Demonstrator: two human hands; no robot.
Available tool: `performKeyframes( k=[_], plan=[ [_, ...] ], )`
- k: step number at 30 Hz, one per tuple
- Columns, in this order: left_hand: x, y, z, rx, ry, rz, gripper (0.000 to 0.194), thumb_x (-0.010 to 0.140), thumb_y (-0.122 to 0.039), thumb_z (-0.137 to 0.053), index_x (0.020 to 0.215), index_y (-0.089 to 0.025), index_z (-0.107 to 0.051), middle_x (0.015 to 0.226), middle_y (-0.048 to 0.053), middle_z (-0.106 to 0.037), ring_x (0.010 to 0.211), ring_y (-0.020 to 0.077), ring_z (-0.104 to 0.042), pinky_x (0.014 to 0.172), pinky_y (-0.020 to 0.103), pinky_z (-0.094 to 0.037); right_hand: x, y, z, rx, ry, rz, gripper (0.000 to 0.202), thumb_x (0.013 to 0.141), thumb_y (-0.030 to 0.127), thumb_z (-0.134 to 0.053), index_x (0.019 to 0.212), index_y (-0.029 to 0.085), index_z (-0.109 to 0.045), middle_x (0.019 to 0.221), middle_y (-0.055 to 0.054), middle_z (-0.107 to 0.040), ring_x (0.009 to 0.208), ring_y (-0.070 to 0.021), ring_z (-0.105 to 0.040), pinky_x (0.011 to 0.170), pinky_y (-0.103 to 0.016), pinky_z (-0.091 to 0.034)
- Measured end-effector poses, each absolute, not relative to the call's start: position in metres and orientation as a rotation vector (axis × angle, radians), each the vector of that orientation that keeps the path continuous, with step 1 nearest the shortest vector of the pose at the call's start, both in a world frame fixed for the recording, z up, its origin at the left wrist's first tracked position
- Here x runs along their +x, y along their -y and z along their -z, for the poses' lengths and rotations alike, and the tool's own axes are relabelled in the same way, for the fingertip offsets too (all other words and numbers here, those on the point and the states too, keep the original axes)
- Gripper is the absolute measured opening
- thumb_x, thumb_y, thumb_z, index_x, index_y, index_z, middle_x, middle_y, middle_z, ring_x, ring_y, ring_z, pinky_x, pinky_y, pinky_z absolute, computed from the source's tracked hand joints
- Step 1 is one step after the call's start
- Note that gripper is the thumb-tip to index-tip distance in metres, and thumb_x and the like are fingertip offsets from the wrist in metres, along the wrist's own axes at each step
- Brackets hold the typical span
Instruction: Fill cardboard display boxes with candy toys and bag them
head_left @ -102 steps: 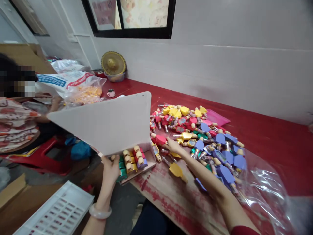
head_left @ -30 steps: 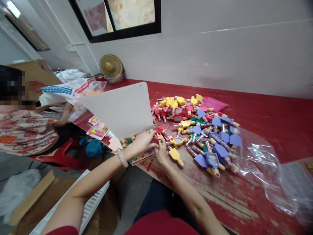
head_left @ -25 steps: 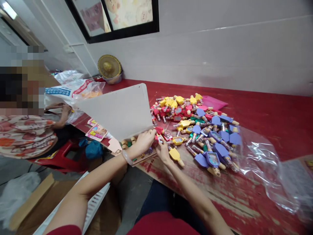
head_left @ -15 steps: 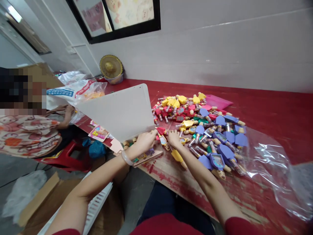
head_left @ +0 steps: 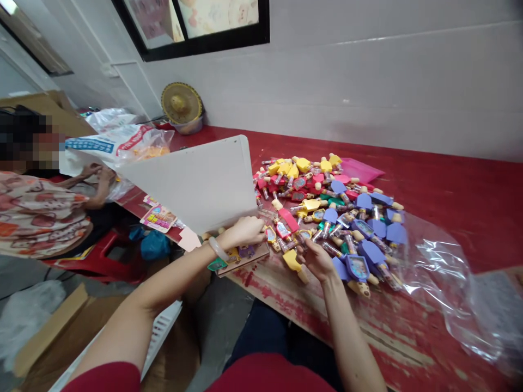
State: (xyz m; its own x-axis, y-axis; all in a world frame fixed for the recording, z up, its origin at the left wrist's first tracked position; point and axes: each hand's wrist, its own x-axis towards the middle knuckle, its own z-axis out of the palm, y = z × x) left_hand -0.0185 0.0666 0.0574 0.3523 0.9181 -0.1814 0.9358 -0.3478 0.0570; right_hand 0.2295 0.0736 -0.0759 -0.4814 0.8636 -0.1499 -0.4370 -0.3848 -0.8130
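My left hand [head_left: 246, 232], with a pale bangle on its wrist, is closed over a shallow box [head_left: 245, 264] at the table's front edge; what its fingers hold is hidden. Small coloured toys lie in that box, and its large grey-white lid [head_left: 196, 188] stands tilted up behind. My right hand [head_left: 316, 260] hovers palm up with curled fingers at the front of a heap of toys; a small item may be at its fingertips, but this is unclear. The heap has yellow toys [head_left: 302, 165], red ones [head_left: 288, 219] and purple ones [head_left: 371, 251], with clear tubes and tan ends.
On the red table [head_left: 445, 218] lie clear plastic film [head_left: 441, 272] at the right and a pink bag [head_left: 362, 170] behind the heap. A person [head_left: 44, 212] works at the left, beside a red stool [head_left: 106, 258]. A straw hat [head_left: 181, 103] stands by the wall.
My right hand has moved right and toward me, turning palm up. A red toy now shows where it was. My left hand remains at the box, and the view has shifted slightly.
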Motion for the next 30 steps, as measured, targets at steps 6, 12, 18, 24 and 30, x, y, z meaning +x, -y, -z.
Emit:
performKeyframes(
  k=[6, 12, 18, 24, 30],
  plan=[
    [-0.032, -0.061, -0.058, 2.294, -1.845, 0.05, 0.024, 0.087, -0.033, -0.052, 0.088, -0.016, -0.07, 0.088, 0.014, -0.076, 0.082, 0.0282, -0.073, 0.07, 0.032, -0.05, 0.23, -0.052, 0.071, -0.75, 0.82, -1.956, 0.034, 0.084, 0.052, -0.067, 0.078, 0.025, -0.046, 0.065, 0.005, -0.041, 0.049, -0.0112, -0.032, 0.058, -0.031, -0.039],
    [-0.023, -0.073, -0.042, 2.271, -1.845, 0.173, 0.022, 0.079, -0.027, -0.062, 0.093, -0.012, -0.07, 0.1, 0.02, -0.074, 0.084, 0.031, -0.073, 0.069, 0.033, -0.052, 0.23, -0.041, 0.071, -0.842, 0.851, -1.933, 0.043, 0.08, 0.062, -0.067, 0.076, 0.026, -0.043, 0.063, 0.004, -0.04, 0.05, -0.0131, -0.031, 0.053, -0.031, -0.035],
    [-0.034, -0.058, -0.063, 2.273, -1.764, -0.004, 0.054, 0.085, -0.035, -0.066, 0.134, -0.015, -0.056, 0.107, 0.013, -0.073, 0.096, 0.027, -0.071, 0.082, 0.033, -0.053, 0.235, -0.029, 0.088, -0.687, 0.782, -2.112, 0.044, 0.078, 0.059, -0.072, 0.072, 0.024, -0.045, 0.056, 0.008, -0.031, 0.045, -0.0097, -0.024, 0.048, -0.026, -0.029],
    [-0.041, -0.033, -0.088, 2.097, -1.33, -0.312, 0.053, 0.086, -0.048, -0.067, 0.132, -0.023, -0.063, 0.109, 0.006, -0.069, 0.09, 0.0184, -0.067, 0.082, 0.029, -0.052, 0.204, -0.024, 0.103, -0.662, 0.831, -2.301, 0.04, 0.079, 0.058, -0.071, 0.082, 0.02, -0.059, 0.05, 0.01, -0.032, 0.038, -0.0069, -0.024, 0.044, -0.024, -0.028],
    [-0.021, -0.017, -0.067, 2.319, -1.708, -0.188, 0.023, 0.097, -0.033, -0.051, 0.097, -0.016, -0.067, 0.088, 0.007, -0.068, 0.078, 0.0201, -0.066, 0.075, 0.031, -0.049, 0.19, -0.032, 0.12, -1.195, 0.774, -1.748, 0.044, 0.068, 0.051, -0.081, 0.096, 0.02, -0.066, 0.074, 0.0, -0.065, 0.047, -0.0121, -0.055, 0.041, -0.023, -0.036]
  ],
)
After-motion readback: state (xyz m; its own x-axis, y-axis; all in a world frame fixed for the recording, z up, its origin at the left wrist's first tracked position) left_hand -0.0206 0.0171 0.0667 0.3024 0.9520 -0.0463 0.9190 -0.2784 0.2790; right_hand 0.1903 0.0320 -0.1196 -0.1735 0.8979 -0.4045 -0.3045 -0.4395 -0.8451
